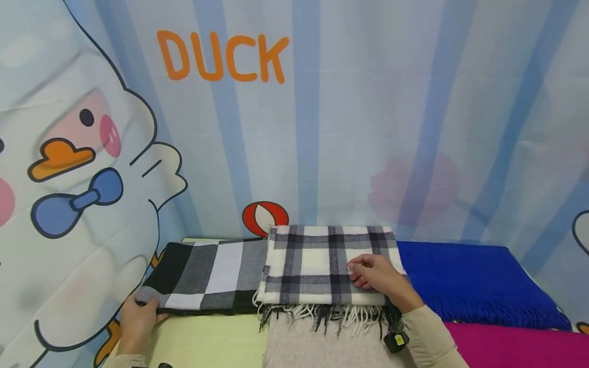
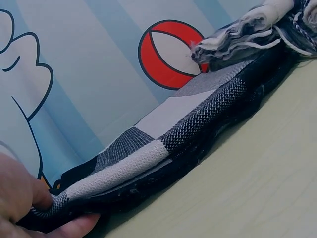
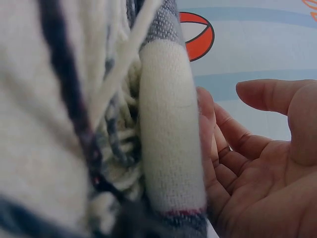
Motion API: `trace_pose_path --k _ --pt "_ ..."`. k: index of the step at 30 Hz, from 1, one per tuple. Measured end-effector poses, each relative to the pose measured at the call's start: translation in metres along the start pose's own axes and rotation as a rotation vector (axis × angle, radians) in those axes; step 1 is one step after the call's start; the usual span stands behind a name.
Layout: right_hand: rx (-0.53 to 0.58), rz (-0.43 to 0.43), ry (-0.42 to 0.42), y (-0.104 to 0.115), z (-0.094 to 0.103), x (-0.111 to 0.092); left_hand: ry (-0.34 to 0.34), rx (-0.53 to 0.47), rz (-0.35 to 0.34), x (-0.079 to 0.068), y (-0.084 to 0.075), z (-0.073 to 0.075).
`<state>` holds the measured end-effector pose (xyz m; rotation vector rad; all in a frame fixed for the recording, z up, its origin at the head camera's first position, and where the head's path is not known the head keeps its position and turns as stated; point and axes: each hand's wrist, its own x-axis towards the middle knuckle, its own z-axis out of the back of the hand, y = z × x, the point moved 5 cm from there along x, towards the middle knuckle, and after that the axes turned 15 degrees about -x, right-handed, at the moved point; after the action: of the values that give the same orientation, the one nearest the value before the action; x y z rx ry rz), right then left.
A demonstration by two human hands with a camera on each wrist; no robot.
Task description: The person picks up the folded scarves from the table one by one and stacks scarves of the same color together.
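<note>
A folded black, grey and white block-check scarf (image 1: 225,268) lies at the left. My left hand (image 1: 138,319) grips its near left corner; in the left wrist view, thumb and fingers pinch the folded layers (image 2: 119,176) from below and above. At the centre, a folded white and grey plaid scarf (image 1: 317,253) with a fringed front edge overlaps the checked one's right end. Over its right part is my right hand (image 1: 379,276), palm down with fingers loosely bent. In the right wrist view, its thumb stands apart from the fingers, and the fingertips are right at the cloth (image 3: 171,119).
A blue fringed cloth (image 1: 469,278) lies to the right, with a magenta cloth (image 1: 520,347) in front of it. Below the plaid scarf is a beige cloth (image 1: 322,342), beside a pale yellow surface (image 1: 211,337). A printed duck curtain (image 1: 345,128) hangs behind.
</note>
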<state>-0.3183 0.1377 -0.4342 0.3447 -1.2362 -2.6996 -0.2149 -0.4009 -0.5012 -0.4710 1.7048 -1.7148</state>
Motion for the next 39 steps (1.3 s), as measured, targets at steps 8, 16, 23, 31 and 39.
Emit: trace_pose_path --k 8,16,23,31,39 --pt "-0.004 0.009 0.003 0.001 -0.002 -0.001 0.02 0.104 -0.088 -0.006 -0.008 -0.002" --pt "-0.014 0.0 -0.006 0.003 -0.004 0.002 0.012 0.184 -0.166 -0.011 -0.014 -0.004" --pt "-0.01 -0.004 -0.005 0.006 -0.007 0.003 0.003 0.216 -0.203 -0.017 -0.014 -0.002" --pt "0.005 0.0 0.008 0.005 -0.01 0.006 -0.018 0.249 -0.211 -0.022 -0.014 -0.002" --pt "0.01 0.014 0.02 0.006 -0.012 0.007 -0.026 0.244 -0.241 -0.027 -0.016 0.001"
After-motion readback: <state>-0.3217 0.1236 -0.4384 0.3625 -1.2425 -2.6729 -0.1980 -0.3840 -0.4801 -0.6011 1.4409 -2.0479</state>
